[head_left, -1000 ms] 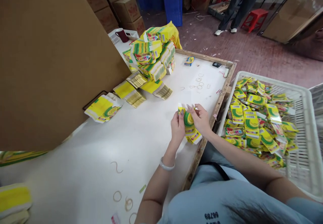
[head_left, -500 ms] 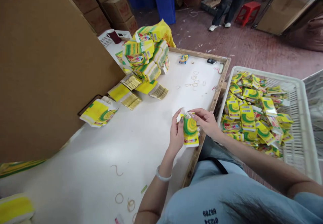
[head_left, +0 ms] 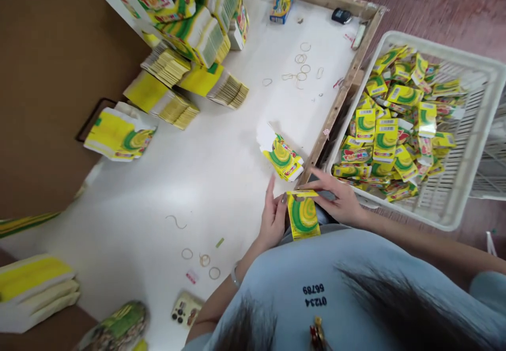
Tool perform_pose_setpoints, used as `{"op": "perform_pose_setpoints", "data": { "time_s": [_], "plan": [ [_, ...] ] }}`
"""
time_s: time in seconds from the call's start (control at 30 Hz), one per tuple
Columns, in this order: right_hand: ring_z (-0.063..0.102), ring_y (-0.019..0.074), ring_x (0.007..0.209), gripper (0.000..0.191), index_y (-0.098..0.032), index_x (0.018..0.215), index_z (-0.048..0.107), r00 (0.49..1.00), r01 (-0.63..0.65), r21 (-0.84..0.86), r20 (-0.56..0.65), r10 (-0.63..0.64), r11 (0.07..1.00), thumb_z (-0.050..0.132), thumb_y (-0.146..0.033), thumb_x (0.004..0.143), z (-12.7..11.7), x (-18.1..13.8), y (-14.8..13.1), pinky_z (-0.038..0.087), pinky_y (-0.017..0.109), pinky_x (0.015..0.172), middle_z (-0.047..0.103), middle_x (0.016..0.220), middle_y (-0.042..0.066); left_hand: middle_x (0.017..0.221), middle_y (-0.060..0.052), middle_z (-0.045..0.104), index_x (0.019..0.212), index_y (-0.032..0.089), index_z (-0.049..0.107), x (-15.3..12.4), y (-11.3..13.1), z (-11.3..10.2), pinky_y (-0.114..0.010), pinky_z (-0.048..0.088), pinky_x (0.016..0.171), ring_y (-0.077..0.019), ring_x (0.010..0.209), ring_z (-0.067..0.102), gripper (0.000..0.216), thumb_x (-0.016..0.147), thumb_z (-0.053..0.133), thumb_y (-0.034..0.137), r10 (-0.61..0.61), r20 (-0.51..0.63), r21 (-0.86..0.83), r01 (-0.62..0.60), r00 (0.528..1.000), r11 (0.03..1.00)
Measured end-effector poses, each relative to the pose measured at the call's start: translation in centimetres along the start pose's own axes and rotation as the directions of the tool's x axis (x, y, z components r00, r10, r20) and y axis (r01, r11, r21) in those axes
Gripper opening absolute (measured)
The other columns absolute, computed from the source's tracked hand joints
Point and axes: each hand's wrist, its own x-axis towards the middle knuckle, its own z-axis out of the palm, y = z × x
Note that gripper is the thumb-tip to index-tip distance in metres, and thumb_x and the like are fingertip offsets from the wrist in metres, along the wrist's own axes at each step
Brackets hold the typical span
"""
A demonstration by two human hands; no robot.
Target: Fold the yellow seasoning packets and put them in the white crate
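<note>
A small yellow carton (head_left: 303,216) with a green swirl is held upright close to the body, just off the table's edge. My left hand (head_left: 272,218) grips its left side, thumb against the upper corner. At the carton's top right, my right hand (head_left: 343,202) has its fingers closed at the top edge, where the flap lies folded over; its index finger extends forward. Just beyond the hands, a few more yellow cartons (head_left: 282,153) with white flaps sticking up rest on the white table (head_left: 221,182).
To the right stands a white plastic basket (head_left: 474,145) with many cartons (head_left: 386,140). Bundled flat cartons (head_left: 162,100) are stacked at the back left beside a large cardboard sheet (head_left: 59,77). Rubber bands (head_left: 302,69), a phone (head_left: 185,309) and a wooden rim (head_left: 336,100) are also there.
The view has tilted downward. Both hands have drawn the carton toward the body, and its raised white flaps now look folded down. The cartons behind it have come into plain sight.
</note>
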Motion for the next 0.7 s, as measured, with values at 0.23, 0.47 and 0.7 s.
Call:
{"op": "perform_pose_setpoints", "data": {
  "time_s": [0.23,0.47,0.7],
  "plan": [
    [0.076,0.0262,0.107,0.049,-0.025,0.118,0.074,0.967,-0.017,0.143,0.253,-0.02,0.99,0.081,-0.055,0.08,-1.6,0.7,-1.3,0.065,0.04,0.088,0.076,0.12,0.011,0.11,-0.01,0.079,0.108,0.022,0.079,0.5,1.7,-0.3,-0.032,0.061,0.08,-0.0235,0.096,0.075,0.042,0.095,0.061,0.058,0.07,-0.001,0.168,-0.069,0.998,0.983],
    [0.076,0.0186,0.087,0.034,-0.021,0.115,0.066,0.868,-0.446,0.414,0.416,0.271,0.794,0.075,-0.027,0.083,0.0,1.8,-2.6,0.064,0.032,0.074,0.077,0.098,0.003,0.088,-0.006,0.079,0.122,0.02,0.076,0.6,2.0,-0.7,-0.027,0.059,0.069,-0.0181,0.077,0.073,0.042,0.095,0.064,0.05,0.106,-0.046,0.259,-0.091,0.993,0.962],
    [0.076,0.0166,0.083,0.041,-0.022,0.12,0.074,0.82,-0.533,0.518,0.51,0.259,0.669,0.077,-0.041,0.083,-0.1,1.5,-1.7,0.065,0.028,0.069,0.08,0.1,0.002,0.12,-0.012,0.077,0.131,0.022,0.072,0.0,0.1,-0.9,-0.032,0.057,0.087,-0.0234,0.099,0.073,0.046,0.101,0.052,0.051,0.298,-0.002,0.406,-0.272,0.955,0.873]
  ]
}}
